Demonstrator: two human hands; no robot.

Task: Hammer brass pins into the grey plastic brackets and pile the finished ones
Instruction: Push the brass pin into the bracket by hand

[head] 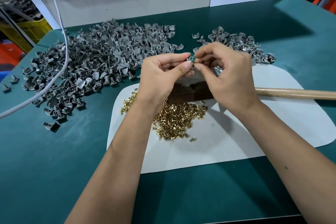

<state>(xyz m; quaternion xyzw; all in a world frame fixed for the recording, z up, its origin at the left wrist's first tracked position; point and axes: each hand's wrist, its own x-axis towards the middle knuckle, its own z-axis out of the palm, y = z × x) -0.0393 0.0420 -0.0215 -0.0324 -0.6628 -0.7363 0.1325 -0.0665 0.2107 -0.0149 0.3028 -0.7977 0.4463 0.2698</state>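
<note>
Closest to you on the white mat [236, 132] lies the heap of brass pins [174, 116] — tiny, smooth and shiny, so they will likely slip and roll if you pinch them loosely. Take one by its sides with your fingertips.

Just past the pins sits a dark block [189, 92], mostly hidden under your wrists. The wooden hammer handle [298, 93] lies to the right on the mat; nobody is holding it.

Above the block, your two hands meet. Your left hand [163, 72] has its thumb and fingers curled in, pinching a small grey bracket [190, 59]. Your right hand [225, 71] is curled too, its fingertips pinching at the same bracket, with a bit of brass showing between them — it looks like you are setting a pin into the hole. The bracket looks light and stiff, hard plastic; hold it by its flat edges so the hole stays free.

Farther back on the green table [54, 151], a big pile of grey brackets [94, 60] spreads on the left. A smaller pile [236, 43] sits behind your right hand; brass glints in it, so these are probably the finished ones.
</note>
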